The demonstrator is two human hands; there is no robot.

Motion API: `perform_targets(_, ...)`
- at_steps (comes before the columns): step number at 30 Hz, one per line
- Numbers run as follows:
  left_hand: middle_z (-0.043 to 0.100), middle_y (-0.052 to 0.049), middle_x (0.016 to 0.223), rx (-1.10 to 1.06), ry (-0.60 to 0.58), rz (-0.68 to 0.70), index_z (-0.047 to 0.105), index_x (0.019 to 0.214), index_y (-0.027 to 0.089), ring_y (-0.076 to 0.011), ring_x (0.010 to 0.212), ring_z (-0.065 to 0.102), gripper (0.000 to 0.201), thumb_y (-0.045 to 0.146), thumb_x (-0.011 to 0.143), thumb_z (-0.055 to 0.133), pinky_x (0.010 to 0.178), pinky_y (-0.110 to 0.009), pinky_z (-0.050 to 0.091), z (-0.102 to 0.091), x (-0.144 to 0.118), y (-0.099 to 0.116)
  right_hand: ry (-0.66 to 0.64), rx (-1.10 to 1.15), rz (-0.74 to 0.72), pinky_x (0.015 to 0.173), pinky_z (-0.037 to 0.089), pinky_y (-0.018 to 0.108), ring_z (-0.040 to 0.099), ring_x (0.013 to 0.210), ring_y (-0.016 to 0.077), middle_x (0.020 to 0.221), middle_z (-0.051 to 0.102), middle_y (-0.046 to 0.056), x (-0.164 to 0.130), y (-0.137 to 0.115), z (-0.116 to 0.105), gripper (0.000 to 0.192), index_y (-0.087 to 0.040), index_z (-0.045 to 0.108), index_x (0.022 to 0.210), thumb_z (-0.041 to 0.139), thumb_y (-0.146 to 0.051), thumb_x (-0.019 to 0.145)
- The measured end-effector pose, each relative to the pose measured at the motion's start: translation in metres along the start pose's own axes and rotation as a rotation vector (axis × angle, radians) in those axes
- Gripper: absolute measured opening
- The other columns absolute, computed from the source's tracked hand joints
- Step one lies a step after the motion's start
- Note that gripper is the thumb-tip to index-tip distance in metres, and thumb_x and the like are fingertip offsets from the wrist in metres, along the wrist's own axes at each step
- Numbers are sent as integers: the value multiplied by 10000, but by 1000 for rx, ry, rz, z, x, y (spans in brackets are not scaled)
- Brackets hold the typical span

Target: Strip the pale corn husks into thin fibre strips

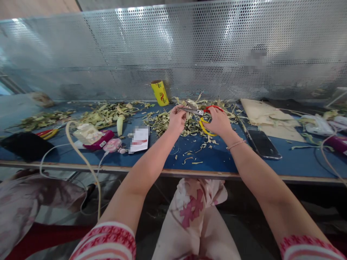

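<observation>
My right hand (219, 122) grips a pair of scissors (204, 115) with one red and one yellow handle loop; the metal blades point left toward my left hand (176, 119). The left hand's fingers are pinched on a small pale strip held at the blade tips. Both hands hover over a heap of dry green and beige plant trimmings (162, 121) on the blue table (217, 159). What exactly sits between the blades is too small to make out.
A yellow cup (159, 92) stands at the back by the perforated metal screen (173, 50). A phone (263, 143) lies right of my hand, cardboard (268, 115) behind it. At left lie a card (139, 139), pink devices (104, 142), cables, a black pouch (24, 145) and another pair of scissors (47, 133).
</observation>
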State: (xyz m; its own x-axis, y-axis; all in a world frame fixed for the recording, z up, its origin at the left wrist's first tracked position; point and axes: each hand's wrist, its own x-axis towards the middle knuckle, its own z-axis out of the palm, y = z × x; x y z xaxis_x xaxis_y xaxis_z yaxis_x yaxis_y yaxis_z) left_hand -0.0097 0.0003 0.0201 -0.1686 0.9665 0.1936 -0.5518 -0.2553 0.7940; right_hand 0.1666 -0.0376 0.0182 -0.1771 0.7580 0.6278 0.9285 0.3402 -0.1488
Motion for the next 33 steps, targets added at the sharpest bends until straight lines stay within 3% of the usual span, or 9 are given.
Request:
perform_targets(6, 593, 44, 635, 20, -69, 110, 466, 703, 204, -89, 736, 649, 260, -10, 673, 612, 691, -215, 492, 2, -6, 1, 2, -6, 24, 964, 406, 463, 581, 1097, 330, 1156, 630, 187, 1, 1, 0, 546, -140, 509, 1207, 596, -447, 764)
perform_targets(10, 576, 52, 625, 35, -60, 89, 445, 685, 199, -74, 625, 604, 265, 18, 665, 638, 685, -237, 493, 3, -8, 0, 5, -11, 38, 963, 406, 470, 578, 1105, 331, 1162, 622, 193, 1, 0, 1, 557, -137, 500, 1218, 592, -458, 773)
perform_targets(18, 638, 24, 728, 29, -56, 56, 484, 743, 208, -117, 801, 668, 248, 62, 670, 671, 783, -281, 520, 2, -7, -3, 20, -42, 50, 884, 451, 440, 604, 1037, 336, 1126, 639, 196, 0, -3, -4, 540, -130, 518, 1198, 597, -475, 789)
perform_targets(29, 663, 9, 742, -29, -46, 1, 513, 730, 199, -115, 812, 673, 231, 42, 678, 674, 785, -261, 532, 2, -8, -1, 32, -77, 48, 842, 455, 404, 600, 1028, 306, 1123, 634, 187, 1, -1, -9, 499, -142, 542, 1160, 512, -533, 852)
perform_targets(33, 660, 21, 698, -105, -31, -55, 526, 693, 189, -85, 733, 659, 218, 11, 687, 652, 748, -221, 525, 4, -9, 1, 21, -100, 58, 787, 455, 375, 600, 1016, 294, 1133, 639, 174, 0, -1, -12, 489, -158, 541, 1174, 495, -534, 864)
